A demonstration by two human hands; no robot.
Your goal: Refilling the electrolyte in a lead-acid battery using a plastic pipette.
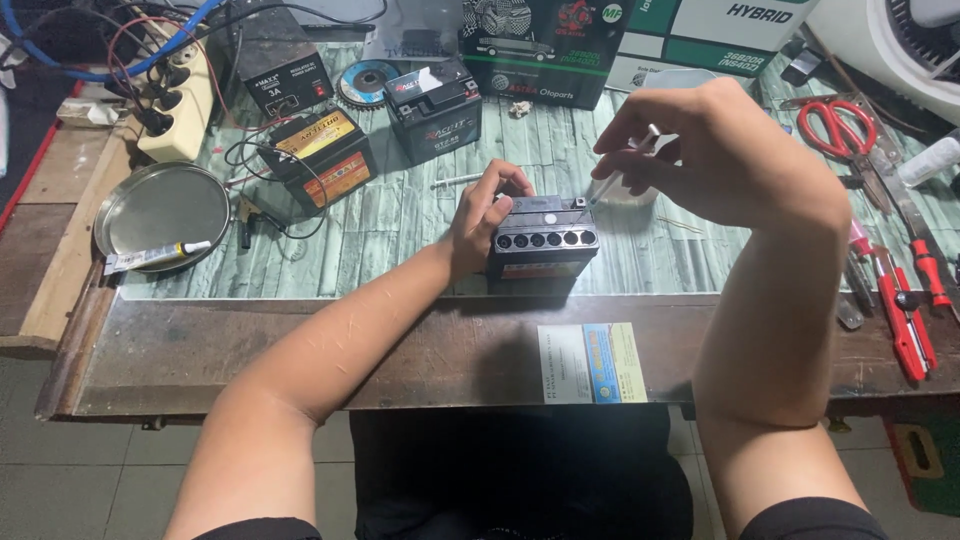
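A small black battery (543,245) stands near the front of the bench, its top showing a row of several round open cells. My left hand (484,218) grips its left side and top edge, holding it still. My right hand (700,150) hovers above and to the right of the battery, shut on a thin clear syringe (622,166) whose tip points down toward the battery's right top corner. A shallow white dish (625,195) sits just behind the battery, mostly hidden by my right hand.
Two other batteries (322,155) (433,108) and a black charger box (272,62) stand at the back left. A round metal tray (165,208) with a tube lies left. Red scissors (838,128), red-handled pliers and screwdrivers (908,310) lie right. Cartons line the back.
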